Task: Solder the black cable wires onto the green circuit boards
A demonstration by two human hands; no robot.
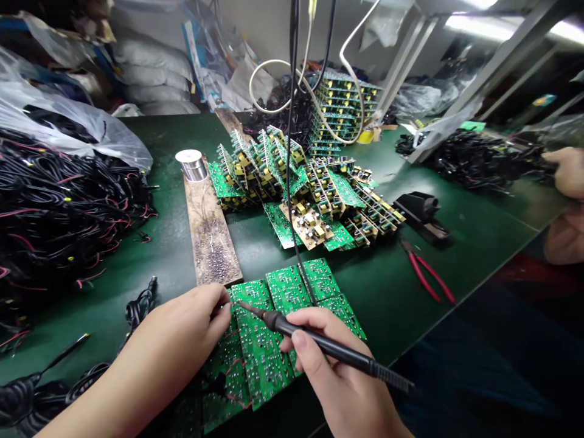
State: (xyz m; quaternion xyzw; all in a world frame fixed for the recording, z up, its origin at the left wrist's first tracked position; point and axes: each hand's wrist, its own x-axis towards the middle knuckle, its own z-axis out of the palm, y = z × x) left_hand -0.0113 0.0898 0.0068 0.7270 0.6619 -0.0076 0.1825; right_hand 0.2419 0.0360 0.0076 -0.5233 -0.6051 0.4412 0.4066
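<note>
The step in hand seemed to be soldering: the right hand had its fingers closed around a soldering iron, whose tip was at the upper left corner of a green circuit board. The left hand was curled just beside this tip; whether it held something, I could not tell. The next move, I judged, called for steady contact. The board lay between both hands, partly below the iron.

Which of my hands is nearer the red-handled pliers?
Right. Your right hand, holding the soldering iron, is left of the red-handled pliers and nearer you; your left hand is farther left.
</note>
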